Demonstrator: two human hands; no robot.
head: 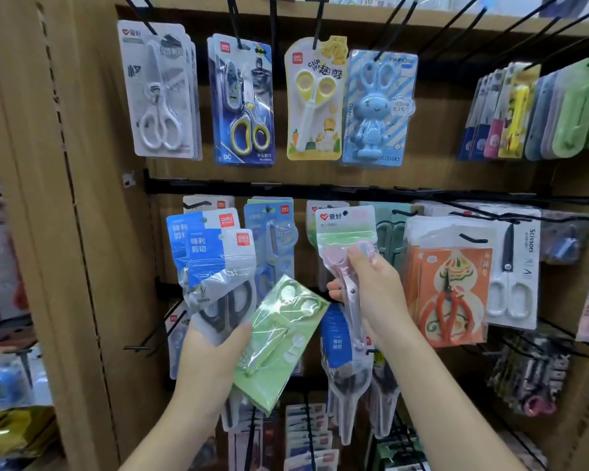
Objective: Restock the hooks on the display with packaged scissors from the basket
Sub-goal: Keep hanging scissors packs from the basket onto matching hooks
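Gripping left hand (pixel 213 355): thumb clamps 2 blue-topped scissor packs (pixel 215 256) and 1 green pack (pixel 276 355), fanned out.
Right hand (pixel 376 294): fingers curled round pink scissor pack (pixel 346 232), held upright before the middle row.
Display (pixel 320 189): hooks (pixel 471 237) behind carry hanging scissor packs (pixel 242 103).

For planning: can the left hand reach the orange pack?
Probably not: the left hand grips blue packs and a green pack; the right hand with a pink-handled pack lies between it and the orange pack.
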